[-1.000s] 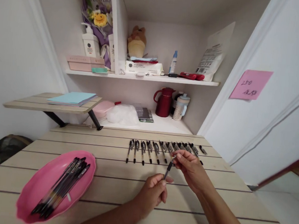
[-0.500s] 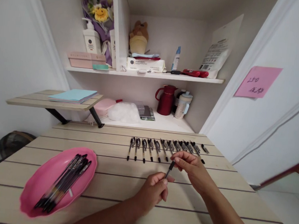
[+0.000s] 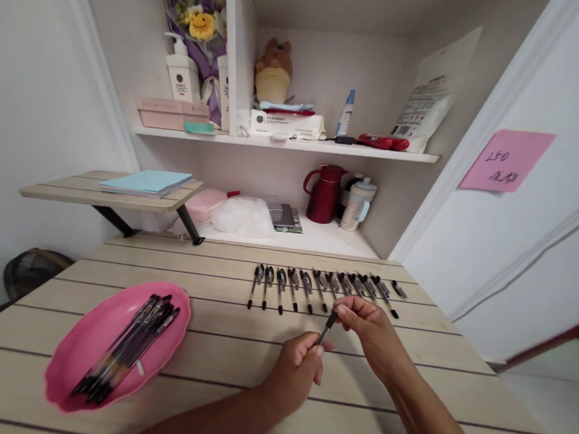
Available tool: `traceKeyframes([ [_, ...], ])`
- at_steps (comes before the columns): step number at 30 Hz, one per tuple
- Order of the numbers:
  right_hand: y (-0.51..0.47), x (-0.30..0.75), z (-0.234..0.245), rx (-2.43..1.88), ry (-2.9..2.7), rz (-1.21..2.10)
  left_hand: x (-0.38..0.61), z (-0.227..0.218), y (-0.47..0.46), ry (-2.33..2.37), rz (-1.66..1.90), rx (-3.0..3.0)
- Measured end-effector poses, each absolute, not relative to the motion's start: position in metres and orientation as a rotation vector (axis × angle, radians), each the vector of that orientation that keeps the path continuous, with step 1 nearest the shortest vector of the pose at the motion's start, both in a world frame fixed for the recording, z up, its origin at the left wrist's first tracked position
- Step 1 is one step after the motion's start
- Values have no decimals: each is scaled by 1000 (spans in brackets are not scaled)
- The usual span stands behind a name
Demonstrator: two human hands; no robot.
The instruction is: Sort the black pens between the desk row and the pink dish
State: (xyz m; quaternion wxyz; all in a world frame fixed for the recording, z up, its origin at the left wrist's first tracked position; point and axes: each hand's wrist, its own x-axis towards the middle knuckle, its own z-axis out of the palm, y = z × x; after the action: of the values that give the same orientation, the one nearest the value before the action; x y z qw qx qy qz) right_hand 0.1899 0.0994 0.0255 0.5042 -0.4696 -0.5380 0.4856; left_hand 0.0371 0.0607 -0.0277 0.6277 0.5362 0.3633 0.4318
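Right of the pink tray (image 3: 86,335), your curled left hand (image 3: 295,370) is gripping a pen (image 3: 328,324), your right hand (image 3: 366,327) pinching its end. Slack fingers could be dropping it

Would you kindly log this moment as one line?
left hand: holds pen | right hand: at pen's far end | pen row: on table beyond hands | pink tray: holds more pens

Soft, even indoor light leaves a faint shadow on the worktop (image 3: 219,352) beside the right forearm (image 3: 423,401). Pens (image 3: 126,351) in the pink tray (image 3: 79,344) look slightly blurred; wide-lens distortion slants the walls (image 3: 566,78) near the edges.
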Motion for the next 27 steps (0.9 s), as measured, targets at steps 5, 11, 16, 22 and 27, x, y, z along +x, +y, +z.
traceKeyframes([
  [5,95,187,27,-1023,-1230,1260,37,-27,63,758,953,1172],
  [11,94,188,24,-906,-1134,1469,35,-21,64,659,886,1106],
  [16,97,187,17,-887,-1078,1466,34,-23,64,636,861,1113],
  [22,98,182,16,-894,-1051,1396,35,-27,62,795,988,1299],
  [27,98,179,14,-959,-1061,1282,36,-27,61,919,1047,1443],
])
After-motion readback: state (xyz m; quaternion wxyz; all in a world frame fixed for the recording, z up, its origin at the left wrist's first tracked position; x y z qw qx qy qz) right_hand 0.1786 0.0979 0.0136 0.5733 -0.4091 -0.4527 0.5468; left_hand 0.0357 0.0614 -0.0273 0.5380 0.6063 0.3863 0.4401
